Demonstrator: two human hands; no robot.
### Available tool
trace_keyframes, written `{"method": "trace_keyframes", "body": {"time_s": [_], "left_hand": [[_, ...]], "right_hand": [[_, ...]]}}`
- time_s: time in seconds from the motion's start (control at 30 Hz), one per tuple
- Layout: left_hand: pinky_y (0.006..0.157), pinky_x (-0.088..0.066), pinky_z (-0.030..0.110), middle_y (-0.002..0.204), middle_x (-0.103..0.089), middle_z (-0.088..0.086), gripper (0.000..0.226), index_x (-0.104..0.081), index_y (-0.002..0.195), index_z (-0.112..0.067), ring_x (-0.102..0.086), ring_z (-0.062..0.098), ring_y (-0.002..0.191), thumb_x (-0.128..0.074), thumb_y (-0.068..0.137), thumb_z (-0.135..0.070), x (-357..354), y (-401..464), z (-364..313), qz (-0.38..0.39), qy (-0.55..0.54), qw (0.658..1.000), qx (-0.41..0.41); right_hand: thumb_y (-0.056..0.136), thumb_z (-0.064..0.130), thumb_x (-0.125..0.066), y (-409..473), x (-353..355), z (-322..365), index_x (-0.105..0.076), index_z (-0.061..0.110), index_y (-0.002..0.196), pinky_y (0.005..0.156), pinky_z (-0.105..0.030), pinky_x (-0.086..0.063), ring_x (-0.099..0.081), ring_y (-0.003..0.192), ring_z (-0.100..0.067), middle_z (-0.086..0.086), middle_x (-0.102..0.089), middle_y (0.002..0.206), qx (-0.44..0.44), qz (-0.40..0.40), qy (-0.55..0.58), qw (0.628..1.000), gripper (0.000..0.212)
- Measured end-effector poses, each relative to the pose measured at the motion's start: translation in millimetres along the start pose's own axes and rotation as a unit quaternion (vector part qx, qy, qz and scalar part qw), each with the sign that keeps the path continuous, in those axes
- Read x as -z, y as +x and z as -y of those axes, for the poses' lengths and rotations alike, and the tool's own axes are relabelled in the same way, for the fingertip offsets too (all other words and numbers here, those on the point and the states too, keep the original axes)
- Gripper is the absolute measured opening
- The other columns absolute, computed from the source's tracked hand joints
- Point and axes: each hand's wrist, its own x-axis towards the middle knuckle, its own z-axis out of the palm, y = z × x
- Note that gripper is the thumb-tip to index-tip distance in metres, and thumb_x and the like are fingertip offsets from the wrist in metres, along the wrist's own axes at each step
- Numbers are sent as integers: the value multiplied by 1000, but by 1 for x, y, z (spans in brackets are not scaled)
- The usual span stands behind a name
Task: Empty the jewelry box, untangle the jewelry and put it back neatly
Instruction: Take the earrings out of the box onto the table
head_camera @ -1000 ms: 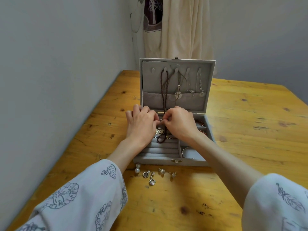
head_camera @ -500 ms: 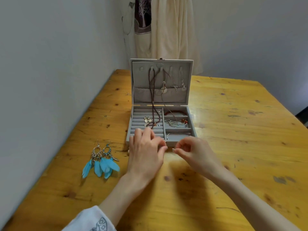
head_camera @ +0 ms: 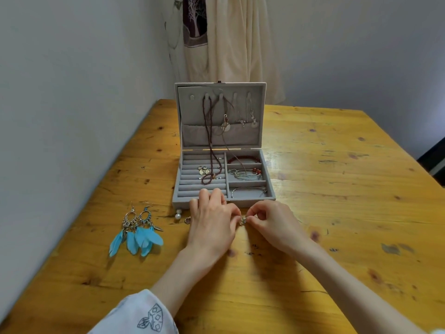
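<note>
A grey jewelry box [head_camera: 177, 189] stands open on the wooden table [head_camera: 337, 189], lid upright. Necklaces [head_camera: 210, 141] hang from the lid; a brown beaded one trails into the ring rolls beside gold earrings [head_camera: 204, 170]. Bracelets [head_camera: 244, 160] lie in the right compartments. Just in front of the box, my right hand [head_camera: 272, 222] pinches a small silver earring [head_camera: 242, 220] on the tabletop. My left hand [head_camera: 212, 220] lies over the table beside it, fingertips at the earring; its grip is hidden.
Two blue feather earrings [head_camera: 137, 233] lie on the table to the left. A pearl earring [head_camera: 178, 216] and a small ring-like piece [head_camera: 187, 220] sit by the box's front left corner. A grey wall runs along the table's left edge, a cream curtain [head_camera: 231, 44] hangs behind.
Both hands have left the box interior and come down to the table in front of it. The view has pulled back, bringing the feather earrings into sight. My right hand now pinches a small earring.
</note>
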Motion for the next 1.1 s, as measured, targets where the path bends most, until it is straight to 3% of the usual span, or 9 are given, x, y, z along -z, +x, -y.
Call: {"method": "trace_keyframes", "body": {"time_s": [0.13,0.27,0.37,0.57,0.77,0.97,1.1], "left_hand": [[79,-17,24,94,-34,-10,23,-63,108,-33,-28,11,99,-48,91,-39,5,0,7,-24,-15,1000,-3],[72,-12,24,91,-40,-11,19,-65,104,-33,-25,8,93,-51,90,-35,18,0,27,-67,-31,997,20],[71,-12,23,92,-42,-11,19,-65,105,-31,-27,7,94,-54,90,-29,30,2,43,-89,-38,994,42],[90,-25,30,119,-50,-3,28,-55,121,-29,-33,17,115,-48,93,-29,41,34,66,-21,-5,998,67],[95,-27,34,121,-50,0,32,-52,126,-27,-34,19,116,-43,95,-27,27,68,77,-14,37,998,46],[93,-28,34,119,-48,1,36,-48,131,-27,-34,20,114,-42,96,-32,9,86,89,-16,46,998,39],[88,-27,32,113,-50,0,34,-52,128,-30,-36,20,108,-43,95,-35,5,86,93,-45,42,998,22]], "right_hand": [[86,25,-59,-3,2,0,-70,21,94,64,-19,-38,-50,75,-5,11,-57,79,5,-18,14,1000,14],[88,23,-59,-5,4,5,-70,18,93,63,-13,-38,-50,68,2,13,-59,78,23,-40,43,998,14],[89,22,-57,-2,7,17,-70,15,94,68,-17,-45,-53,71,0,11,-60,79,49,-51,57,996,15],[93,22,-51,38,12,45,-67,14,104,75,-23,-45,-54,83,-10,2,-64,94,82,-44,22,995,21],[95,17,-44,89,9,48,-66,14,113,89,-33,-47,-59,104,-21,-6,-66,115,58,-44,-31,997,29],[94,25,-47,114,-13,51,-63,22,119,92,-37,-45,-54,108,-24,-6,-61,113,96,-18,-72,993,29],[97,27,-41,119,-24,55,-59,29,122,88,-37,-39,-48,104,-25,-3,-52,96,143,2,-145,979,31]]}}
